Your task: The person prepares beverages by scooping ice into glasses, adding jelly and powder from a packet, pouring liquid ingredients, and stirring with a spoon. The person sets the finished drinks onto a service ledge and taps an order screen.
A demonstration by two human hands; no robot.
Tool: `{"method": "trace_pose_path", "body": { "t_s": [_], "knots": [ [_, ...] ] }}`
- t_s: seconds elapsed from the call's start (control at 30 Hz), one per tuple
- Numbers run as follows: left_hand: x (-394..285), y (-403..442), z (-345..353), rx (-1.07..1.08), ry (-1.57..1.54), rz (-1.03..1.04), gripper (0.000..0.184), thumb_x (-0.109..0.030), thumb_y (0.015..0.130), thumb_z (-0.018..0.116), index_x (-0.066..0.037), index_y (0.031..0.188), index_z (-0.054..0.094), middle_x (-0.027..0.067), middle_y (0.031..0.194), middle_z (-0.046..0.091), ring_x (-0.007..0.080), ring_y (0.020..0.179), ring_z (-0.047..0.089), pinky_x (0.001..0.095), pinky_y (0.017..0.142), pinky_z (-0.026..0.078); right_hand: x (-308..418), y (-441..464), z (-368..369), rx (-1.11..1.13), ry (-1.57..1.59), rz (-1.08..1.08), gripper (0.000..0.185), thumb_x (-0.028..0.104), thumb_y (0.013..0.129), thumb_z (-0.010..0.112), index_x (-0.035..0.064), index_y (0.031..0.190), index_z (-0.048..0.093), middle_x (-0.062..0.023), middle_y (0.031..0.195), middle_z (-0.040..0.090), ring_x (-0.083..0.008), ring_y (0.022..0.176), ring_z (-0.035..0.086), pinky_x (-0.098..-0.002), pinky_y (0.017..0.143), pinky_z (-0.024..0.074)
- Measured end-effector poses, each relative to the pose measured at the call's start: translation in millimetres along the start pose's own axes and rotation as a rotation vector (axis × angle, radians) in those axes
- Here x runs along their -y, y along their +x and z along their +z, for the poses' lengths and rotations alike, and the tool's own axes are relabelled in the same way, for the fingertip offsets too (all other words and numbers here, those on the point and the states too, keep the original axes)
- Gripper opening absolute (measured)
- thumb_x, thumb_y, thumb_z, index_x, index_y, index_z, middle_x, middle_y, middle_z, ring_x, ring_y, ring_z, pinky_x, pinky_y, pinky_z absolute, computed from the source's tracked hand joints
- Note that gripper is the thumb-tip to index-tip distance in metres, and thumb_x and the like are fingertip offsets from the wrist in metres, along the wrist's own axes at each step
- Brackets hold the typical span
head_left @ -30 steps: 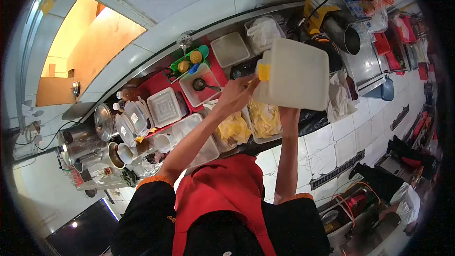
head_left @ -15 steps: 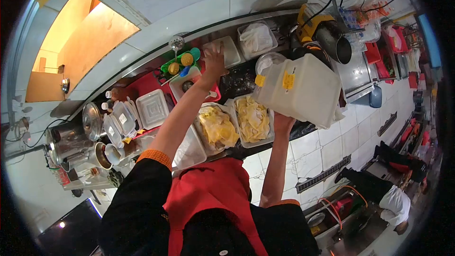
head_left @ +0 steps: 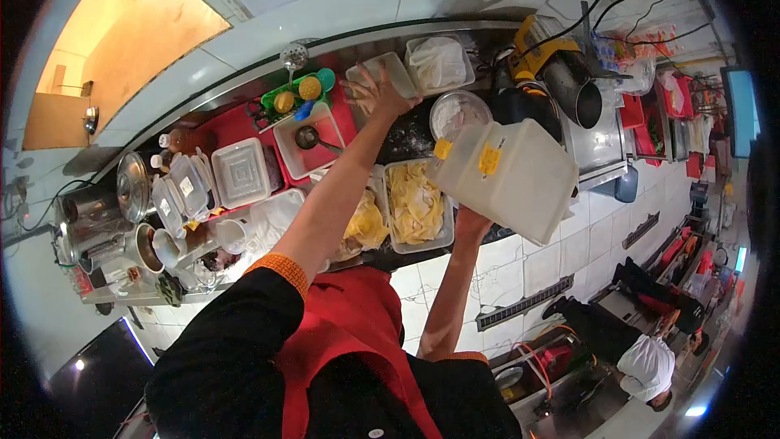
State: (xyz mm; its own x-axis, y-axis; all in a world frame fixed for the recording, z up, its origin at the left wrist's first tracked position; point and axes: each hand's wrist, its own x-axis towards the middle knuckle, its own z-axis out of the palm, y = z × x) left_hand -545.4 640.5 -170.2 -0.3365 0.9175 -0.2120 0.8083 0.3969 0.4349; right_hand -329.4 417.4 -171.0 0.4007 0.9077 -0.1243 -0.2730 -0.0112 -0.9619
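Observation:
My right hand (head_left: 472,226) grips a large translucent plastic container (head_left: 524,183) with yellow labels from below, holding it tilted above the counter's right part. My left hand (head_left: 382,96) reaches to the back with fingers spread, over a small clear plastic tub (head_left: 400,75); whether it touches the tub I cannot tell. Below the large container is a round bowl of white powder (head_left: 459,114). Nearer me stands a tray of yellow dough sheets (head_left: 417,205). A second batch of yellow sheets (head_left: 367,223) lies partly behind my left forearm.
A ladle (head_left: 309,138) rests in a white tub (head_left: 286,146) on a red tray. Lidded boxes (head_left: 241,172) and pots (head_left: 142,248) stand to the left. A black pan (head_left: 573,93) and yellow machine (head_left: 548,41) are at the right. Co-workers (head_left: 647,366) are farther right.
The view has shifted, so the counter things appear farther left. My left hand has moved rightward over the small tub, fingers still spread. My right hand keeps hold of the large container.

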Motion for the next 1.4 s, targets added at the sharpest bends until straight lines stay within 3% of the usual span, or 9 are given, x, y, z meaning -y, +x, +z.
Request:
{"method": "trace_pose_path", "body": {
  "t_s": [0.17,0.23,0.27,0.47,0.67,0.77,1.17,1.27,1.4],
  "knots": [
    [17.9,11.7,24.2,-0.054,0.171,0.085,0.142,-0.065,0.045,0.087,-0.031,0.156,0.006,0.0223,0.159,-0.015,0.0643,0.135,-0.019,0.0852,0.096,0.012,0.4,-7.3,7.5,0.027,-0.539,-0.209,0.068,0.058,0.095,0.046,0.0218,0.15,0.031,-0.0051,0.152,0.037,-0.0256,0.14,0.034,-0.0487,0.111,0.0359],
    [29.5,17.9,25.4,-0.057,0.449,0.248,0.144,-0.06,0.043,0.09,-0.028,0.156,0.006,0.0254,0.159,-0.009,0.0642,0.137,-0.011,0.0849,0.096,0.016,10.4,-6.8,16.5,0.012,0.5,0.106,0.067,0.055,0.095,0.048,0.0215,0.15,0.031,-0.0059,0.152,0.037,-0.026,0.14,0.035,-0.05,0.112,0.0342],
    [34.2,24.6,23.4,-0.051,0.449,0.247,0.144,-0.06,0.043,0.09,-0.028,0.156,0.006,0.0254,0.159,-0.009,0.0642,0.137,-0.011,0.0849,0.096,0.016,6.0,-5.8,13.5,0.009,0.497,0.11,0.067,0.055,0.095,0.048,0.0215,0.15,0.031,-0.0059,0.152,0.037,-0.026,0.14,0.035,-0.05,0.112,0.0342],
    [25.3,27.9,-36.8,0.277,0.398,0.224,0.136,-0.045,0.049,0.093,-0.02,0.155,0.011,0.0218,0.16,0.004,0.058,0.14,0.009,0.076,0.106,0.018,-4.0,-4.6,-0.3,0.048,-0.552,-0.181,0.067,0.056,0.095,0.047,0.0216,0.15,0.032,-0.0056,0.152,0.037,-0.0268,0.139,0.037,-0.0522,0.112,0.033],
    [41.8,30.7,-17.2,0.145,0.335,0.394,0.141,-0.043,0.046,0.094,-0.009,0.154,0.011,0.0271,0.157,0.011,0.0571,0.139,0.015,0.0693,0.108,0.025,10.2,2.2,9.6,-0.076,0.487,0.18,0.071,0.06,0.094,0.046,0.0213,0.151,0.03,-0.0049,0.153,0.036,-0.0279,0.139,0.036,-0.0533,0.111,0.0334],
    [55.7,27.5,-16.3,0.024,0.315,0.465,0.138,-0.048,0.044,0.093,-0.007,0.151,0.017,0.0294,0.15,0.019,0.0588,0.134,0.022,0.0659,0.101,0.039,-13.4,4.6,-7.2,0.039,-0.435,-0.144,0.071,0.06,0.094,0.045,0.0216,0.152,0.029,-0.0044,0.154,0.034,-0.0279,0.141,0.034,-0.0533,0.112,0.0324],
    [16.9,-14.0,-229.5,-0.303,0.112,0.698,0.115,-0.037,0.046,0.089,-0.009,0.142,0.032,0.0221,0.132,0.041,0.0437,0.124,0.038,0.0552,0.104,0.036,-73.4,48.2,17.8,0.224,-0.563,-0.164,0.065,0.054,0.097,0.043,0.0195,0.151,0.031,-0.0053,0.152,0.037,-0.0265,0.139,0.036,-0.0489,0.112,0.0351],
    [10.5,-42.0,-300.2,-0.373,0.028,0.764,0.107,-0.03,0.048,0.087,-0.01,0.14,0.035,0.0206,0.129,0.043,0.0388,0.124,0.038,0.0499,0.108,0.031,0.5,46.9,90.4,-0.144,0.841,0.796,0.064,0.054,0.097,0.044,0.0185,0.149,0.033,-0.005,0.151,0.038,-0.0255,0.138,0.038,-0.0467,0.111,0.037],
    [0.9,-92.3,-353.5,-0.238,-0.078,0.67,0.106,-0.03,0.057,0.086,-0.002,0.139,0.026,0.0229,0.131,0.036,0.0418,0.126,0.034,0.0525,0.11,0.032,3.0,31.9,148.7,0.227,0.528,0.309,0.06,0.052,0.098,0.046,0.0184,0.147,0.036,-0.0041,0.147,0.042,-0.0245,0.133,0.043,-0.0439,0.106,0.0425]
  ]
}}
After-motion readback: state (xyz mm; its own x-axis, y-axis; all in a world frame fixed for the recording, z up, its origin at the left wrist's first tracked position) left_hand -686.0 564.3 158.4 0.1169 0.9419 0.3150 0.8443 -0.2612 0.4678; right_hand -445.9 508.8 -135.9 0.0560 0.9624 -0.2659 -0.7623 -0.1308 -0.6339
